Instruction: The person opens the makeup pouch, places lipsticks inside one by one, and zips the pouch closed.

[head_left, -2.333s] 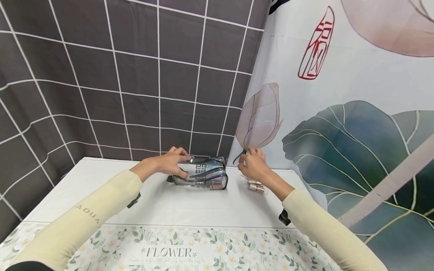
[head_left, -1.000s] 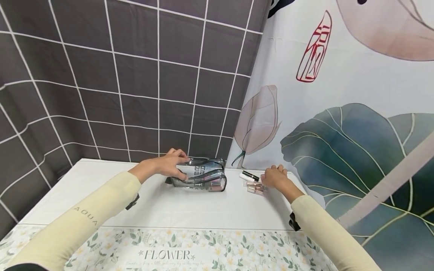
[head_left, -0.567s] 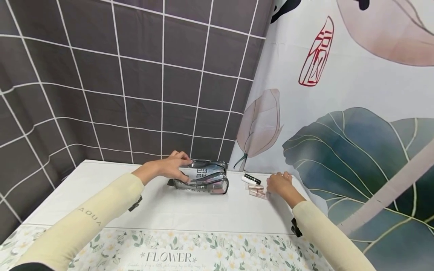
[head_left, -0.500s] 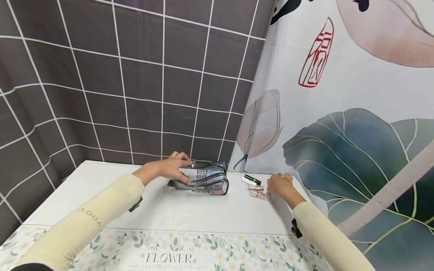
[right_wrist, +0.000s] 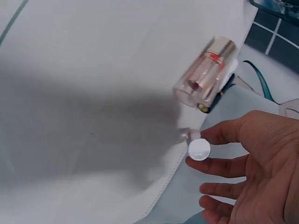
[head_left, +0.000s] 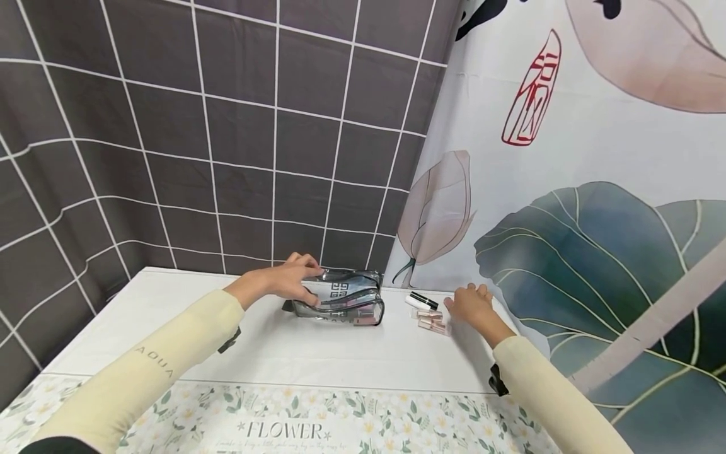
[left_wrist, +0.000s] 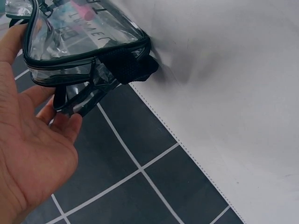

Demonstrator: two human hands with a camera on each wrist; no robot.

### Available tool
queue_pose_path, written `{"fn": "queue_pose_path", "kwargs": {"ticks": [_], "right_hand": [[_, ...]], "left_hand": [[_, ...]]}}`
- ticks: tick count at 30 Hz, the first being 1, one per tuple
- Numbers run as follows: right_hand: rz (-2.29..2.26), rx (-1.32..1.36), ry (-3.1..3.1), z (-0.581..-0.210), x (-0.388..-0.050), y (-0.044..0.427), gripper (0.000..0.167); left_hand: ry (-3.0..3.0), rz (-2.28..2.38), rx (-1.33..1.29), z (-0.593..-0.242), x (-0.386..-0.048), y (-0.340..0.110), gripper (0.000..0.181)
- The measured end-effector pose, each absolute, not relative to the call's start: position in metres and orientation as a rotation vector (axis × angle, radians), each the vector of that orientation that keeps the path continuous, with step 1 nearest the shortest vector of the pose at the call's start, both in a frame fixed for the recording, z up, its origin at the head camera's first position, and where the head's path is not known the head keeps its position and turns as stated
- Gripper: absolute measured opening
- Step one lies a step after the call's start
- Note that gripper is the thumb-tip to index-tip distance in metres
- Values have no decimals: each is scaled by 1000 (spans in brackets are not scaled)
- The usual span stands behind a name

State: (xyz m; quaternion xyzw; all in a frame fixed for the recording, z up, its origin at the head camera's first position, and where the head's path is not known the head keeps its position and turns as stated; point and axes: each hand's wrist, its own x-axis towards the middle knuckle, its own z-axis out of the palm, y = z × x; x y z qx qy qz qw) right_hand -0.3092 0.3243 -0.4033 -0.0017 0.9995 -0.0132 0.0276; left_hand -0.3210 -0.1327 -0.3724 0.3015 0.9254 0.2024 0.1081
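Observation:
A clear cosmetic bag (head_left: 351, 295) with black trim lies on the white table, with pink tubes inside. My left hand (head_left: 290, 281) grips its left end. In the left wrist view, the bag's zipped end (left_wrist: 86, 65) sits between thumb and fingers of that left hand (left_wrist: 35, 154). On the right, my right hand (head_left: 472, 306) pinches a small tube (right_wrist: 199, 150) by thumb and forefinger; only its round silvery end shows plainly. Beside this hand lie clear-and-pink lipsticks (head_left: 433, 325), a black tube (head_left: 425, 301) and a white tube (head_left: 416, 303).
The white table (head_left: 340, 359) meets a dark grid-patterned cloth (head_left: 232, 139) at the back and a leaf-printed white curtain (head_left: 573, 252) at the right. A flower-print cloth (head_left: 317, 410) covers the near edge.
My right hand has moved right and down from above the tubes to their right side, exposing the black and white tubes on the table. My left hand has stayed on the bag.

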Motion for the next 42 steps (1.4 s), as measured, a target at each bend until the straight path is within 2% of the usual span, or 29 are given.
{"fn": "queue_pose_path", "kwargs": {"ticks": [8,15,18,27,42], "right_hand": [[-68,-49,3166,-391,-309,319,49],[-121,-157,3197,-383,-301,299,33],[-145,-225,3226,-378,-302,286,31],[-323,-436,3324,-367,-308,254,19],[-446,-793,3301,-350,-295,200,23]], "left_hand": [[2725,580,900,-371,-322,-129,93],[2702,597,892,-381,-317,-128,94],[2714,599,888,-384,-316,-130,93],[2721,616,864,-374,-317,-130,94],[2744,586,891,-373,-319,-131,95]]}}
